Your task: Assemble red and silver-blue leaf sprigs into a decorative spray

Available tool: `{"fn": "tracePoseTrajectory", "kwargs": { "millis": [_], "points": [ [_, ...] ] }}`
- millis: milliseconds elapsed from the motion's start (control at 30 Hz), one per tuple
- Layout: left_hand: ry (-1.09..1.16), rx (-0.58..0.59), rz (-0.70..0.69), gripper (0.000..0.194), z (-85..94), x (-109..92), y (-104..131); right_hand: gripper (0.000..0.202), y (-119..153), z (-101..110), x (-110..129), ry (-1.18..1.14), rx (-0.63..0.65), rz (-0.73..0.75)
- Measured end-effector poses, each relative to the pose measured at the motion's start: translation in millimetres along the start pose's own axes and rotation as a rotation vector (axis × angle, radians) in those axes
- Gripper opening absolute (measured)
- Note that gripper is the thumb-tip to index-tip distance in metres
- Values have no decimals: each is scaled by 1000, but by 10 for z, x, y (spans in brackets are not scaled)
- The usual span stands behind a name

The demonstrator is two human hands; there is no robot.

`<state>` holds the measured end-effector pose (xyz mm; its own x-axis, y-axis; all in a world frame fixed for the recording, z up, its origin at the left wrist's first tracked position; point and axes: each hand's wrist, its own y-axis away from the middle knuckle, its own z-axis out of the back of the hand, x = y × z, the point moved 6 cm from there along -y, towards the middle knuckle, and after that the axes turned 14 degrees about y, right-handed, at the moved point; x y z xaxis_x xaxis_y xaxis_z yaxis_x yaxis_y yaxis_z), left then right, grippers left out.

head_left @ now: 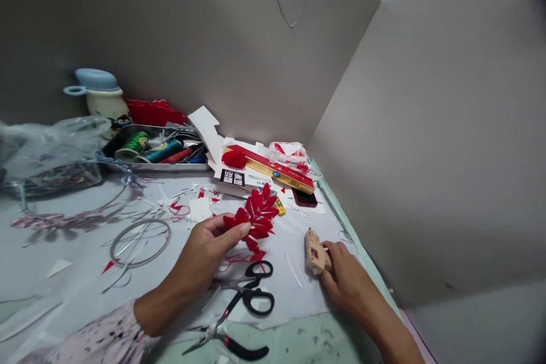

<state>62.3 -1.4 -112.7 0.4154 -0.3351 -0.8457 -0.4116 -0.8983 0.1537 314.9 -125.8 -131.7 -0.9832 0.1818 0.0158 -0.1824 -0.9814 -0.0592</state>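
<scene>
A red leafy sprig (pixel 261 211) is pinched between the thumb and fingers of my left hand (pixel 219 239), above the white-covered table. To the right, near the table's edge, my right hand (pixel 341 270) is wrapped round the handle of a beige glue gun (pixel 314 251), its nozzle pointing away from me. Black-handled scissors (pixel 259 301) lie below the sprig. Pliers with black and red handles (pixel 245 350) rest nearer to me, partly under the scissors. Red thread (pixel 234 260) and red scraps lie beneath my left hand.
At the back left, a metal tray (pixel 183 168) holds thread spools and tools, beside a cream bottle (pixel 106 102) and plastic bags (pixel 46 148). A wire ring (pixel 140 266) lies left of my left hand. Behind the sprig are a red-and-gold box (pixel 273 170) and a phone (pixel 305 198). Grey walls surround the table.
</scene>
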Motion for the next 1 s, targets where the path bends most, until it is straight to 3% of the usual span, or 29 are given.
{"fn": "tracePoseTrajectory", "kwargs": {
  "millis": [100,200,300,400,467,567,767,1000],
  "points": [
    [23,-24,16,24,68,10,2,36,56,221,41,-115,-64,93],
    [31,-11,-10,21,75,-15,6,23,36,679,191,-267,-184,135],
    [35,21,-3,19,54,-12,7,18,-107,1117,511,-380,-271,171],
    [65,61,50,20,27,18,17,11,-304,1382,919,-388,-380,335],
    [76,79,66,18,15,20,31,14,-431,1419,1119,-343,-412,417],
    [63,73,34,13,25,-12,43,13,-575,1365,1259,-308,-393,405],
    [-21,54,-22,16,78,-9,8,13,-666,1185,1355,-338,-224,239],
    [-53,72,-13,20,96,38,-41,15,-722,1070,1372,-340,-192,192]
  ]
}}
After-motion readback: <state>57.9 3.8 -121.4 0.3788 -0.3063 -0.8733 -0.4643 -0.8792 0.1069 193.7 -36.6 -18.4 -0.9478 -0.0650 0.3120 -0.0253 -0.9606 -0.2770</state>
